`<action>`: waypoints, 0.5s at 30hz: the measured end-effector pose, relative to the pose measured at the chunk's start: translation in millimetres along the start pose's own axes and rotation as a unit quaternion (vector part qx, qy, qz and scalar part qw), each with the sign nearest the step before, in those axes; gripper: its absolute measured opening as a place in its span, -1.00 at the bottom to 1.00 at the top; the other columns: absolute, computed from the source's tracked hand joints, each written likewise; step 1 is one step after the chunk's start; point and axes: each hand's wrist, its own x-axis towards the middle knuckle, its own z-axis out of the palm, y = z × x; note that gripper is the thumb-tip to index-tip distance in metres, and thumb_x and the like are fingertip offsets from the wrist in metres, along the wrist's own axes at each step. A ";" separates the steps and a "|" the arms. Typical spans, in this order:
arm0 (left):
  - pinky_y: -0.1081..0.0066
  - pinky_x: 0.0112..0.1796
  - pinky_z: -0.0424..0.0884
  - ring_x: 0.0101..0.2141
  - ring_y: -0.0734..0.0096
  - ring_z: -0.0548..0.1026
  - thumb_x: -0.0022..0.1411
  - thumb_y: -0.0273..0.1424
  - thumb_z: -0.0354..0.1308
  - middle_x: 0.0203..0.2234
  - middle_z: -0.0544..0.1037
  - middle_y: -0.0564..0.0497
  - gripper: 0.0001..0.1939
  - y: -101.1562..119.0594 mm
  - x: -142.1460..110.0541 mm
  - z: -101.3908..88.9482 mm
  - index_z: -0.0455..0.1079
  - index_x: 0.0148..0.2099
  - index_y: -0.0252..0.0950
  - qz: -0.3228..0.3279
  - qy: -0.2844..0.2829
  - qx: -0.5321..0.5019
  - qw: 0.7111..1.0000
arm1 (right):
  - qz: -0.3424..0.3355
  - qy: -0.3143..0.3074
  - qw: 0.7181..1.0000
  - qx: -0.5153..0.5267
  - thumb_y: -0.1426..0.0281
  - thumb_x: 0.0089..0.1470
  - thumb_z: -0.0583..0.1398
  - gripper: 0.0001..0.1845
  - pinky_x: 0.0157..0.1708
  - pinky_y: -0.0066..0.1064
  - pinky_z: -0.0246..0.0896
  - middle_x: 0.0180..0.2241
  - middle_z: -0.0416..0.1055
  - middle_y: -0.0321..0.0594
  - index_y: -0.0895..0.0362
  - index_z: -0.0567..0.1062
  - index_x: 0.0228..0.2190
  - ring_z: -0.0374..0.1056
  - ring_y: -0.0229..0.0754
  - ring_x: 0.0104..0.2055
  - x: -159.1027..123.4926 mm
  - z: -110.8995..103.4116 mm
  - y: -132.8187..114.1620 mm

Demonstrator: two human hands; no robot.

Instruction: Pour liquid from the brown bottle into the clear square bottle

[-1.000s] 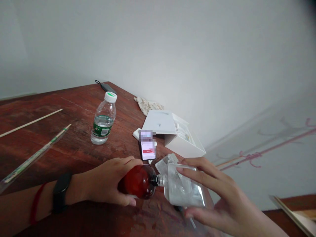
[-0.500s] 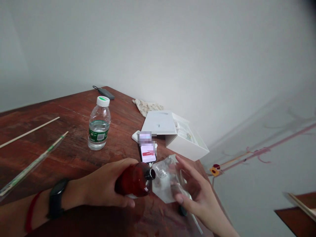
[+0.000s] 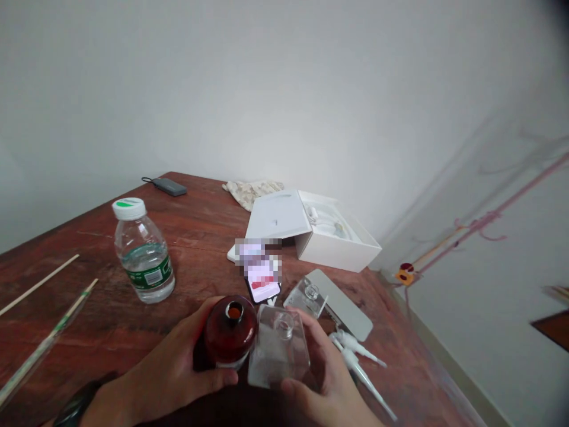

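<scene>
Left hand [image 3: 178, 370] wraps the red bottle [image 3: 230, 332], upright, open mouth up, near edge of counter [image 3: 200, 231]. Right hand [image 3: 329, 379] holds the clear square bottle [image 3: 279, 350] just right of it, touching, neck up too. Water bottle [image 3: 142, 252] far left.

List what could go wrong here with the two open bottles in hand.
1. The left hand holds the uncapped red bottle; any tilt may spill onto the phone just behind it.
2. The clear bottle in the right hand has a small mouth, so liquid poured in could miss.
3. The white pipettes near the table edge could be knocked off.
</scene>
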 end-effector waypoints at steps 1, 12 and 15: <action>-0.01 0.22 0.46 0.18 -0.16 0.51 0.34 0.07 0.37 0.28 0.47 -0.16 -0.20 -2.5 -1.6 0.0 0.13 0.43 -0.05 -0.010 0.009 -0.008 1.000 | 0.010 0.000 1.000 0.002 -0.03 0.08 0.47 -0.02 0.29 0.19 0.35 0.29 0.45 0.15 -0.08 0.19 0.36 0.43 0.29 0.34 -0.2 -1.3 -3.7; -0.21 0.24 0.39 0.14 -0.31 0.49 0.23 0.30 0.24 0.24 0.46 -0.20 -0.13 -1.1 -2.2 -5.9 0.18 0.38 -0.04 -0.056 -0.009 0.097 0.994 | -0.038 0.015 0.995 -0.086 0.45 0.11 0.39 -0.07 0.32 0.12 0.36 0.34 0.39 0.07 -0.02 0.19 0.41 0.38 0.17 0.38 -1.7 -5.0 5.0; -0.19 0.22 0.43 0.07 -0.27 0.54 0.18 0.36 0.28 0.16 0.53 -0.20 -0.08 0.6 -2.5 -6.9 0.24 0.38 -0.04 -0.047 0.008 0.099 0.994 | -0.040 0.027 0.994 -0.103 0.48 0.09 0.39 -0.10 0.35 0.12 0.33 0.35 0.38 0.06 0.00 0.24 0.39 0.36 0.17 0.39 -1.7 -4.8 4.4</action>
